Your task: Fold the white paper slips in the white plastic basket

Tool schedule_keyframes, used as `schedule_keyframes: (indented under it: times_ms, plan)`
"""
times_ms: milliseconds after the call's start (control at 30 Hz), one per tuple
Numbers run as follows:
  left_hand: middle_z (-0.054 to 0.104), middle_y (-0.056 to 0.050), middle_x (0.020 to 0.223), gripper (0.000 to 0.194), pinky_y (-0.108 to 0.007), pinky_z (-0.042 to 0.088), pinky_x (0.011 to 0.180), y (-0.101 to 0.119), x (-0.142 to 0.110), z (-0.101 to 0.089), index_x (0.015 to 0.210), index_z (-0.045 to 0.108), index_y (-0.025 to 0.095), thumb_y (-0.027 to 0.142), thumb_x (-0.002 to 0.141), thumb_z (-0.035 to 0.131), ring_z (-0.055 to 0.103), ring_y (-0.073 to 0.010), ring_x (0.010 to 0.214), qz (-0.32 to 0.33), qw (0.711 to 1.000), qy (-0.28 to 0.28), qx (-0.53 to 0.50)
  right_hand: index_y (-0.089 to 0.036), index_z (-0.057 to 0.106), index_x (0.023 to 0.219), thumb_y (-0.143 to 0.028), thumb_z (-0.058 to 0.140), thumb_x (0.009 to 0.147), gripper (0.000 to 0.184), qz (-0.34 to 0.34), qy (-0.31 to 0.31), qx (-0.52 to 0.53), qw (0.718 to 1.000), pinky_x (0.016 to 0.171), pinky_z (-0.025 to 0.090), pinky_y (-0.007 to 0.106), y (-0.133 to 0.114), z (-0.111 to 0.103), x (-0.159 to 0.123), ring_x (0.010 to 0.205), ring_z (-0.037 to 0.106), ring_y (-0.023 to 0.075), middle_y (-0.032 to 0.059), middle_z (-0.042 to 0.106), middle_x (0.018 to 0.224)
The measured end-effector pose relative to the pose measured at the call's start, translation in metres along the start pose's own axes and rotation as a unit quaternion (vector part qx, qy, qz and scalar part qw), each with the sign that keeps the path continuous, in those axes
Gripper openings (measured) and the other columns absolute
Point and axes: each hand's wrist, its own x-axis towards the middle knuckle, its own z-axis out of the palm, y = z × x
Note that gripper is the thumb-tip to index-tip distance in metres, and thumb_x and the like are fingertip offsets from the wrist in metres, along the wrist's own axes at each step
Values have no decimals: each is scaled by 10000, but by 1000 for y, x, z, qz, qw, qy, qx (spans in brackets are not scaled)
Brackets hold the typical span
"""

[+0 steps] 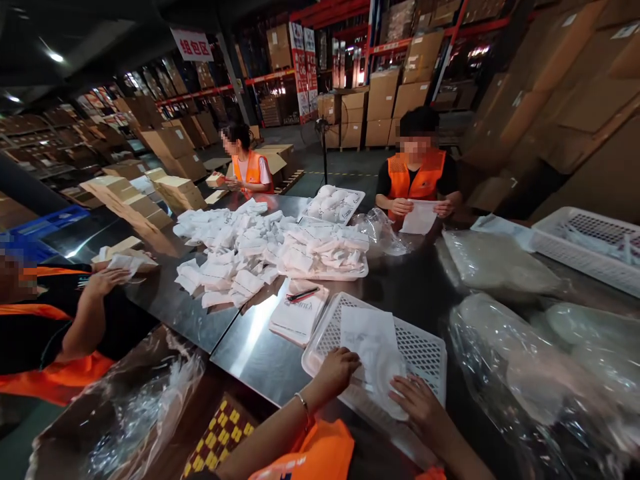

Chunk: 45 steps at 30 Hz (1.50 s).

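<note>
My left hand point(336, 373) grips the left edge of a white packet point(376, 353) that lies in a white perforated tray point(425, 347) on the steel table point(260, 347). My right hand point(420, 403) presses flat, fingers spread, on the packet's lower right part. A bracelet circles my left wrist. Both arms come out of orange vest sleeves at the bottom of the view.
A big heap of white folded packets point(260, 250) covers the table's middle, with a second tray point(334, 203) behind. Clear plastic bags point(540, 373) pile up at the right beside a white basket point(585, 247). Three other people in orange vests work around the table. Cardboard boxes point(145, 200) stand at left.
</note>
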Motion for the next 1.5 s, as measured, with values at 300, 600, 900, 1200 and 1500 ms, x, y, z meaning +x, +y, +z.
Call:
schedule_keyframes:
  times_ms: [300, 600, 900, 1200, 1500]
  plan:
    - [633, -88, 1238, 369, -467, 400, 984, 36, 9, -3, 1074, 680, 172, 446, 829, 650, 529, -302, 1152, -203, 971, 11, -124, -204, 645, 1213, -368, 422, 965, 371, 200, 132, 78, 968, 1023, 480, 510, -3, -17, 32, 1226, 557, 274, 108, 638, 1248]
    - [561, -79, 1340, 566, -452, 384, 1011, 31, 9, 3, 1168, 630, 205, 436, 678, 795, 494, -306, 1200, -201, 969, -22, -145, -138, 689, 1117, -591, 506, 743, 616, 461, 14, 346, 817, 859, 576, 430, 11, -11, 77, 971, 683, 282, 152, 700, 1092]
    - [483, -95, 1432, 745, -446, 348, 1063, 38, 6, 10, 1337, 521, 216, 336, 671, 832, 434, -311, 1277, -165, 980, -41, -107, -181, 585, 1277, -202, 508, 713, 570, 406, -75, 208, 887, 1018, 470, 417, 14, -7, 79, 1180, 586, 267, 111, 599, 1308]
    - [601, -49, 1295, 529, -443, 381, 1011, 32, 11, 19, 1188, 661, 270, 352, 690, 821, 509, -284, 1192, -189, 968, 16, -166, -191, 652, 971, -247, 436, 931, 227, 394, -150, 68, 904, 689, 477, 298, 31, 3, 96, 795, 686, 226, 80, 713, 850]
    - [602, -50, 1300, 482, -440, 374, 989, 31, 14, 13, 1078, 705, 243, 362, 638, 860, 507, -294, 1185, -188, 968, 19, -168, -119, 633, 1170, -260, 228, 936, 489, 441, -84, 69, 891, 746, 539, 358, 39, -6, 77, 814, 701, 239, 131, 725, 953]
